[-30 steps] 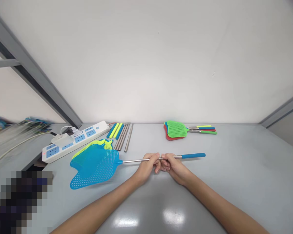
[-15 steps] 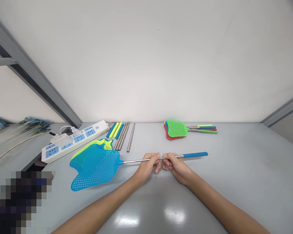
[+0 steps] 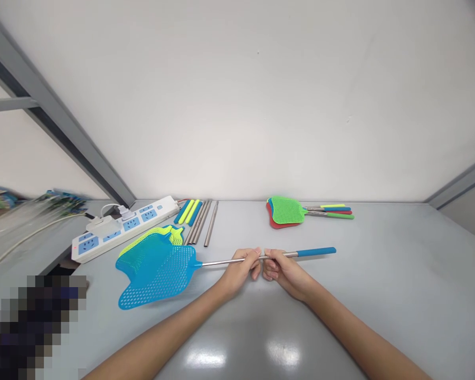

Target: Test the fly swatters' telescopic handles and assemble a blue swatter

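A blue fly swatter (image 3: 158, 285) lies level across the middle of the head view, its mesh head at the left and its blue grip at the right. My left hand (image 3: 243, 269) is closed on its thin metal rod. Close beside it, my right hand (image 3: 283, 269) pinches the same rod just left of the blue grip. Under the swatter's head, more blue and yellow-green swatter heads (image 3: 176, 234) lie partly hidden. Behind them are several blue and yellow grips (image 3: 189, 212) and several metal tubes (image 3: 200, 224), with one tube (image 3: 211, 224) set apart.
Stacked swatters (image 3: 287, 211) in green, red and blue lie at the back right by the wall. A white power strip (image 3: 129, 229) with plugs stands at the left. Plastic-wrapped items (image 3: 43, 216) lie on a surface farther left. The grey table (image 3: 399, 274) meets the wall behind.
Both hands keep their hold on the swatter rod, almost unmoved. The whole view has shifted slightly, with things at the left appearing a little farther right.
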